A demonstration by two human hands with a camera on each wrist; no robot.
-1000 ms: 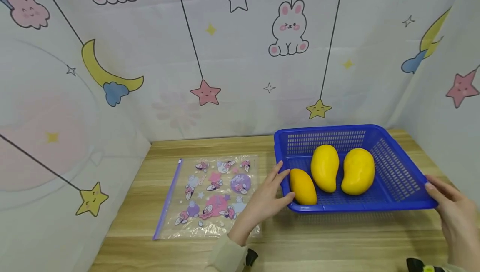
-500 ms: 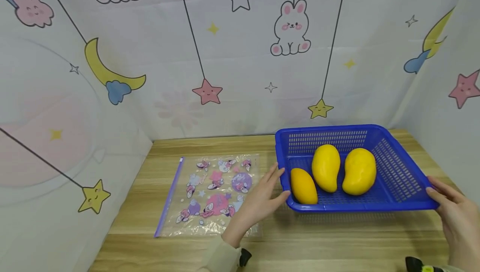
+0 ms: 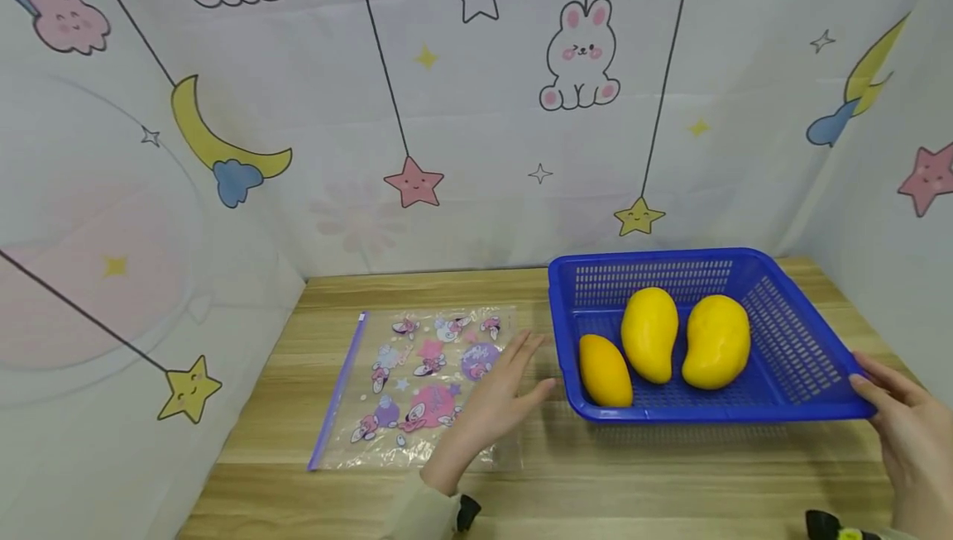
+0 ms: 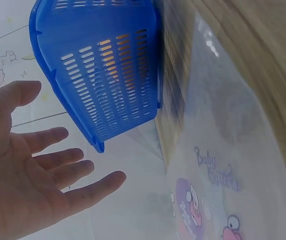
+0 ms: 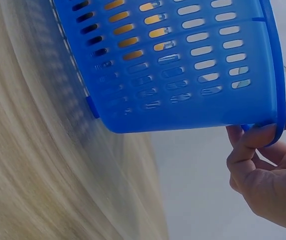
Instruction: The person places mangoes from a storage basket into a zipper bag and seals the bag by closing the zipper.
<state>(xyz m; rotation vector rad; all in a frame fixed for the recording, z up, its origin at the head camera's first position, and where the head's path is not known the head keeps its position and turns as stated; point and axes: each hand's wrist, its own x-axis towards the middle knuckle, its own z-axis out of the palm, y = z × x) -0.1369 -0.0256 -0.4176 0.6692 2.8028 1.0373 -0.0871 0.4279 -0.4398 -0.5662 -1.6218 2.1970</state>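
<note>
A blue plastic basket point(image 3: 715, 413) with slotted walls stands on the right part of the table. Three yellow mangoes lie in it: a smaller mango point(image 3: 605, 370) at the left, a mango point(image 3: 649, 335) in the middle and another mango point(image 3: 716, 341) to the right. My right hand point(image 3: 912, 432) pinches the basket's front right corner; the right wrist view shows thumb and fingers at the rim. My left hand point(image 3: 495, 399) is spread, apart from the basket's left side, its fingers over the right edge of a clear printed zip bag point(image 3: 417, 391). The left wrist view shows that palm holding nothing.
The wood-grain table point(image 3: 596, 490) meets a white curtain point(image 3: 476, 226) printed with stars and rabbits at the back and both sides. The bag lies flat at the left, its purple zip strip point(image 3: 337, 395) facing left.
My left hand has let go of the basket's left rim and moved left, toward the bag. My right hand stays at the basket's corner, and the mangoes keep their places.
</note>
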